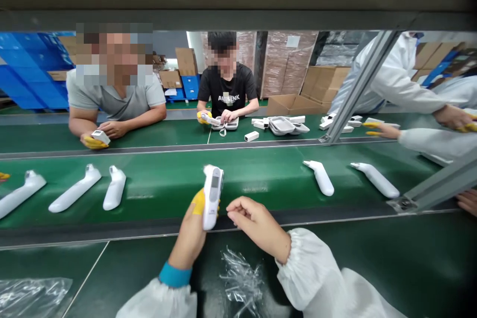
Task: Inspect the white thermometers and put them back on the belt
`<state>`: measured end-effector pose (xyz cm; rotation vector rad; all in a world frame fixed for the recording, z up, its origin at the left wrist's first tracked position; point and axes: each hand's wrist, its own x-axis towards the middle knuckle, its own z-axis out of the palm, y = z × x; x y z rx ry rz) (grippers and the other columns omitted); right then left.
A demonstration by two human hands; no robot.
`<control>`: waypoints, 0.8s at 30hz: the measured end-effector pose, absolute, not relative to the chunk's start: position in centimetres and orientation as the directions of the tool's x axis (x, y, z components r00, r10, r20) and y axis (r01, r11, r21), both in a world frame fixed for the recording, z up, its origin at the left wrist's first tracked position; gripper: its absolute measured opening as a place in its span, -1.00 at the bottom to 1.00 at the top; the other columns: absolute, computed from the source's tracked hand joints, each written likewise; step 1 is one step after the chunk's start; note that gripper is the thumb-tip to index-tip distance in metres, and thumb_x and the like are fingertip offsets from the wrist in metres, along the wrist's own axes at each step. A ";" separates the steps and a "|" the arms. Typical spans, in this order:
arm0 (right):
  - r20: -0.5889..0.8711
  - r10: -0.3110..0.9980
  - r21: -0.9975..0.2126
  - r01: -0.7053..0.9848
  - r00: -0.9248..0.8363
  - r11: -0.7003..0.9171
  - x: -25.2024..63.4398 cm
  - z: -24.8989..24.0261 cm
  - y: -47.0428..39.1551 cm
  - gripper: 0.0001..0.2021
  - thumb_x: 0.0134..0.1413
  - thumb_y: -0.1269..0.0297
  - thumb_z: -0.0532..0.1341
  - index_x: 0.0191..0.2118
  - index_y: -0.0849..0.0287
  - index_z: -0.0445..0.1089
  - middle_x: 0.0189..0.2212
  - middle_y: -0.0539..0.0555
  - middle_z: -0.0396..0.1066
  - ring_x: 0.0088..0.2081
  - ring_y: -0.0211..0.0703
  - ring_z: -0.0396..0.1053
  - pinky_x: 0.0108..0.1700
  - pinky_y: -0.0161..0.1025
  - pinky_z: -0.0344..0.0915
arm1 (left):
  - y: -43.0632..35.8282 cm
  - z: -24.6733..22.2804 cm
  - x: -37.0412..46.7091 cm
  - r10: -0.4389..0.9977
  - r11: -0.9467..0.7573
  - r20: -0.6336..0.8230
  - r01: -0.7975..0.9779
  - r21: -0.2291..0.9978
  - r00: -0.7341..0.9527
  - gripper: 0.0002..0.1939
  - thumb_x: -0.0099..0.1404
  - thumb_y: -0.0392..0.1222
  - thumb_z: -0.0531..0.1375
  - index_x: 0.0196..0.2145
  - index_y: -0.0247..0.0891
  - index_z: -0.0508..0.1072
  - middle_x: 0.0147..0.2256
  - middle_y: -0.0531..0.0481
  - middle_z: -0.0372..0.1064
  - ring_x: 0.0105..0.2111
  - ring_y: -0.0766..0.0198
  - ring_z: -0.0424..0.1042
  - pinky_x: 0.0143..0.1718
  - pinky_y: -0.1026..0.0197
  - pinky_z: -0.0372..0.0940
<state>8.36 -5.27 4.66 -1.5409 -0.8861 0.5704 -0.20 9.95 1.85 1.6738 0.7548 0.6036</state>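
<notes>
A white ear thermometer (213, 196) with a small grey screen stands nearly upright in my left hand (194, 223). Yellow covering shows on the fingers of that hand, which are wrapped round the thermometer's body. To its right is my right hand (257, 221), bare, its fingers bent in towards the thumb in a loose pinch with nothing visible between them. It does not touch the thermometer. Below both hands, a crumpled clear plastic bag (242, 280) lies on the dark green worktop (149, 278).
Across the green conveyor belt (261, 169) lie several white thermometers, such as one on the left (114, 189) and one on the right (323, 179). Clear plastic (33, 295) lies at lower left. A metal post (361, 87) rises at right. Co-workers sit opposite, near grey cases (281, 125).
</notes>
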 end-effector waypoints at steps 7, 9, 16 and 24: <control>-0.009 0.778 -0.992 -0.104 0.628 0.073 8.8 4.8 -5.2 -0.76 -0.09 0.21 0.34 -0.41 0.16 0.26 -0.53 -0.09 0.31 -0.48 -0.29 0.34 -0.40 -0.31 0.35 | 3.6 2.4 -0.7 0.583 0.344 -0.122 -0.108 0.933 0.804 -0.40 0.20 0.20 0.22 0.08 -0.20 0.40 -0.03 -0.12 0.45 -0.03 0.06 0.40 -0.01 0.11 0.27; -0.006 0.790 -0.991 -0.111 0.613 0.078 9.0 4.7 -5.4 -0.73 -0.10 0.21 0.36 -0.43 0.16 0.24 -0.55 -0.09 0.32 -0.50 -0.30 0.34 -0.41 -0.32 0.35 | 3.8 2.2 -0.9 0.602 0.285 -0.109 -0.086 0.955 0.791 -0.41 0.21 0.19 0.21 0.08 -0.20 0.40 -0.02 -0.12 0.45 0.00 0.04 0.38 0.02 0.09 0.25; -0.001 0.817 -0.998 -0.047 0.576 0.032 9.4 5.1 -5.9 -0.77 -0.05 0.31 0.33 -0.43 0.15 0.21 -0.56 -0.10 0.34 -0.49 -0.28 0.37 -0.40 -0.31 0.35 | 4.1 1.2 -1.5 0.634 0.128 -0.043 -0.051 0.990 0.772 -0.48 0.27 0.09 0.17 0.14 -0.13 0.36 0.09 -0.10 0.37 0.13 0.02 0.28 0.13 0.06 0.19; 0.042 0.809 -0.999 0.017 0.586 0.040 9.0 5.6 -6.2 -0.74 -0.05 0.25 0.34 -0.41 0.14 0.21 -0.53 -0.12 0.30 -0.45 -0.30 0.33 -0.36 -0.32 0.33 | 4.1 1.4 -1.6 0.634 0.096 -0.026 -0.045 0.994 0.773 -0.46 0.29 0.10 0.15 0.17 -0.09 0.33 0.16 -0.10 0.30 0.18 0.00 0.24 0.17 0.02 0.15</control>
